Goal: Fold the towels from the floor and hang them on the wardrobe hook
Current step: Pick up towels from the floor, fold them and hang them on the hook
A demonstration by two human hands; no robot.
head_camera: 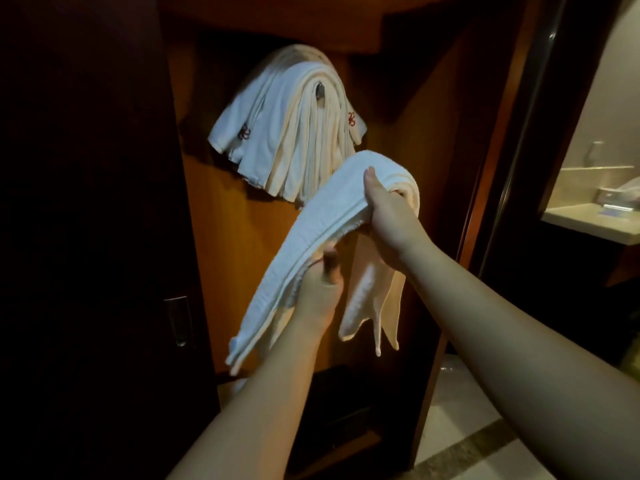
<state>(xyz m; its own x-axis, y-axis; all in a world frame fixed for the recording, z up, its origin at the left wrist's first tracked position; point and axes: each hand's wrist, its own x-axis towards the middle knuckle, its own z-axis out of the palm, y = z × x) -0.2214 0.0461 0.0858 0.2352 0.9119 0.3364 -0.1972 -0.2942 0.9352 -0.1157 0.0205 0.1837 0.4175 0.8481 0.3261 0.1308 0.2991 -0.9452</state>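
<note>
A: Position of the folded towel [322,237] to be noted; it is held up in front of the open wardrobe [242,237], draped in a long doubled strip, one end trailing low to the left, the other bent over at the top and hanging down on the right.

B: Noted; the right hand [384,209] is clamped on the upper bend, thumb laid flat on top of the cloth, fingers curled under it; the left hand [318,289] is closed round the strip lower down, fingers wrapped from beneath. The hands are set apart, the right higher and farther forward.

A: Hook status?

B: The wardrobe hook [319,90] is seen only as a small metal tip; it is buried in a bundle of hung towels [287,133], white and cream, several layers deep, red embroidered marks visible on two of them. The held towel is just below and in front of that bundle; whether contact is made cannot be told.

A: Surroundings?

B: A dark door [86,202] with a recessed metal handle [180,320] is recorded at left; pale floor tiles [460,427] at lower right; a lit counter [588,223] is glimpsed at far right.
</note>
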